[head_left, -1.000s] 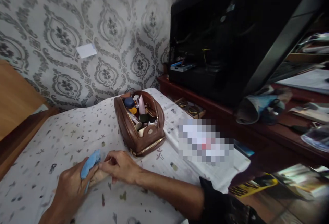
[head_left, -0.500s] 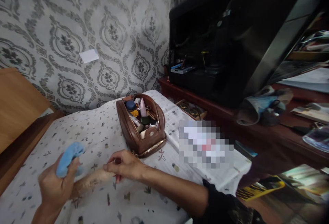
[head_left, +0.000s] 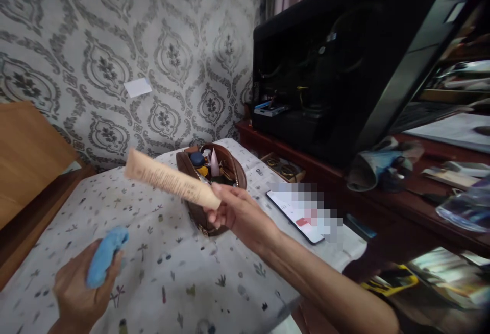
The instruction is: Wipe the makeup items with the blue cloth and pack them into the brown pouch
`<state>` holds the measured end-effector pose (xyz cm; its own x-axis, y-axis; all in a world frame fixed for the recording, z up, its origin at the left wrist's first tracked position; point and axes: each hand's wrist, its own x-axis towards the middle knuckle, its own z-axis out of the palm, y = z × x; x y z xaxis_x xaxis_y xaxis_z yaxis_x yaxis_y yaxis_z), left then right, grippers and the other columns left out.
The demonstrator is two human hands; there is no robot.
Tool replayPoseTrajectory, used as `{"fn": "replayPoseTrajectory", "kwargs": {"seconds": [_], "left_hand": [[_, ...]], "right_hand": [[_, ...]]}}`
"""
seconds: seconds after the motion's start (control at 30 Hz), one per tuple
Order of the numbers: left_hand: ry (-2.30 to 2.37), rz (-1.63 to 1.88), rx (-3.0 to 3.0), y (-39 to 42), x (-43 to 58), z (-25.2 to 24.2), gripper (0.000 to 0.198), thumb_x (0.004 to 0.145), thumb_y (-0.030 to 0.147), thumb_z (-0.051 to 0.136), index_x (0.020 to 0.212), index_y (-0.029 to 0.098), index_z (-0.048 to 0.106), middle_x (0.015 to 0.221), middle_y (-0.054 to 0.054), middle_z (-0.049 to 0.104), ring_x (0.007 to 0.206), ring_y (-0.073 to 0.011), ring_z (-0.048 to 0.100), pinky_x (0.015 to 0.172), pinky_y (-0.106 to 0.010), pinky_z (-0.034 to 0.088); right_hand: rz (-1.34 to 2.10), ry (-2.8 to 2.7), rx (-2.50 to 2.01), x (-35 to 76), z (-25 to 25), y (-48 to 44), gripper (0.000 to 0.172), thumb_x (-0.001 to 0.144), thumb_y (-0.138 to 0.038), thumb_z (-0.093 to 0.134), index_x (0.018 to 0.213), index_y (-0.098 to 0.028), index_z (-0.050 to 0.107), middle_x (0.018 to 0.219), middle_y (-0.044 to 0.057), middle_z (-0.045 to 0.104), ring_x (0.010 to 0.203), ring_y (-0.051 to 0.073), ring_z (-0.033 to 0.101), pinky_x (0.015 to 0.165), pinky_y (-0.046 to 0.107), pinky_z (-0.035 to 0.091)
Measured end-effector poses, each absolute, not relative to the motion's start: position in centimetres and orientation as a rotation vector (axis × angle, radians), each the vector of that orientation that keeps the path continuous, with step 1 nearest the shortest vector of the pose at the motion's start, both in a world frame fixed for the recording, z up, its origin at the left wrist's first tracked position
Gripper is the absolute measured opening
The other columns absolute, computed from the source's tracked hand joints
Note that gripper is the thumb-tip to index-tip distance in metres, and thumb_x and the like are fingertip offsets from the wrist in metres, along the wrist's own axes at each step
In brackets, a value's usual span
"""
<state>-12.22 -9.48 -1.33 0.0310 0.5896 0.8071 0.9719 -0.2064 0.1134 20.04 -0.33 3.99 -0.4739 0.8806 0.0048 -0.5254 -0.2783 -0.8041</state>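
Note:
A beige tube with printed text [head_left: 170,181] is pinched at its right end by my right hand [head_left: 243,216], raised in front of the brown bag. My left hand [head_left: 82,283] is wrapped round a soft blue cloth [head_left: 105,257] at the lower left, over the patterned white sheet [head_left: 184,257]. Behind the tube, the open brown bag [head_left: 235,168] holds a dark blue round lid [head_left: 197,159], a pink tube [head_left: 214,163] and several other small items. The tube and my right hand hide part of the bag.
A phone [head_left: 294,216], partly blurred out, lies on the sheet to the right. Beyond it are a small open drawer [head_left: 285,166] and a large black screen [head_left: 317,68] on a dark red cabinet. A wooden board [head_left: 34,155] stands at the left.
My right hand has moved right and up with the beige tube, away from my left hand, and the tube now covers part of the bag. My left hand has moved slightly down, still with the cloth.

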Motion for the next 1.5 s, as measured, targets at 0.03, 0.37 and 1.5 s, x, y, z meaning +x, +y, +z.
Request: {"fn": "replayPoseTrajectory", "kwargs": {"seconds": [0.03,0.37,1.5], "left_hand": [[-1.513,-1.019,-1.836,-9.0,-11.5,-1.7,0.023,0.089,0.039,0.060,0.089,0.017,0.067,0.064,-0.005,0.072,0.052,-0.0206,0.067,0.052,-0.028,0.053],[-1.799,-0.760,-2.028,-6.9,-12.3,-6.6,0.060,0.095,0.064,0.036,0.095,0.016,0.071,0.076,-0.008,0.078,0.065,-0.0235,0.074,0.056,-0.029,0.057],[-2.058,-0.754,-2.247,-7.2,-11.1,-7.0,0.051,0.091,0.061,0.045,0.103,0.021,0.075,0.092,-0.005,0.080,0.079,-0.0244,0.076,0.070,-0.031,0.060]], "right_hand": [[1.874,-0.920,-0.561,20.5,4.4,-0.1,0.042,0.076,-0.050,0.079,0.081,-0.011,0.066,0.065,0.002,0.067,0.051,0.007,0.060,0.048,0.015,0.048],[1.461,-1.113,-0.957,22.6,5.7,5.0,0.028,0.088,-0.029,0.071,0.069,-0.013,0.061,0.051,0.001,0.061,0.042,0.007,0.055,0.039,0.014,0.040],[-0.081,-2.563,-1.703,19.9,8.3,5.5,0.033,0.096,-0.026,0.047,0.115,-0.009,0.068,0.105,0.023,0.073,0.102,0.033,0.071,0.082,0.040,0.054]]}}
